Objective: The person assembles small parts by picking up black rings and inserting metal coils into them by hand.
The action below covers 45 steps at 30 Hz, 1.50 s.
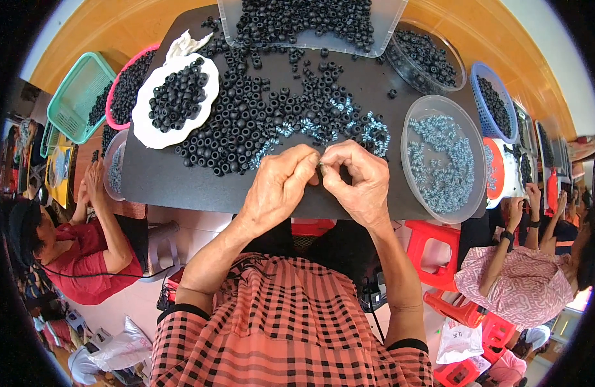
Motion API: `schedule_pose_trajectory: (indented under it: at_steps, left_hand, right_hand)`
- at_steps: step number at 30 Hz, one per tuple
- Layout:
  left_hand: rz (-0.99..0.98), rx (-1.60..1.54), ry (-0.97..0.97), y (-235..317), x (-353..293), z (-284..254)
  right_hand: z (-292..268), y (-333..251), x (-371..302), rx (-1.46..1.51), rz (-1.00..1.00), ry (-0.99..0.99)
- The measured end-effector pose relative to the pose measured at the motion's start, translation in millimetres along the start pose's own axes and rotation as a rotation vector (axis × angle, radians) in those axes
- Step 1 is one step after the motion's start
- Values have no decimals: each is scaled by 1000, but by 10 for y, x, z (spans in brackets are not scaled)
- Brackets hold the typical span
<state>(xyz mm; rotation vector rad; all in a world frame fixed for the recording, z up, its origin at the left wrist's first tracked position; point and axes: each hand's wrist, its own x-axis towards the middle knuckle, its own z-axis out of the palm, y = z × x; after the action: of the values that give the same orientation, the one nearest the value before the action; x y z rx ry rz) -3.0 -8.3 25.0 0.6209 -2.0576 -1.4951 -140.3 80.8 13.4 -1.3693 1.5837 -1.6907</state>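
My left hand and my right hand meet above the near edge of the dark table. Thumb and fingers of both are pinched together, tip to tip, around something tiny that I cannot make out. Just beyond them spreads a loose pile of black hollow round pieces, like thick beads with a hole. Small light-blue coils lie strewn along the pile's near side. Another cluster of blue coils is beyond my right hand.
A white scalloped plate carries black pieces at left. The clear bin stands at the far edge; right are a round clear tub and a tray of blue coils. Co-workers sit either side. Red stools stand below.
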Motion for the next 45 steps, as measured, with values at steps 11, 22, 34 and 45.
schedule_pose_trajectory:
  at_steps: [11, 22, 34, 45]
  left_hand:
    - [103, 18, 41, 9, -23, -15]
    - [-51, -82, -55, 96, -16, -110]
    - [454, 391, 27, -24, -45, -97]
    - [-88, -96, -154, 0, -30, -136]
  right_hand:
    - [-11, 5, -7, 69, 86, -10]
    - [2, -17, 4, 151, 75, -37]
    - [-21, -50, -4, 270, 174, -89]
    - [-1, -13, 8, 127, 18, -86]
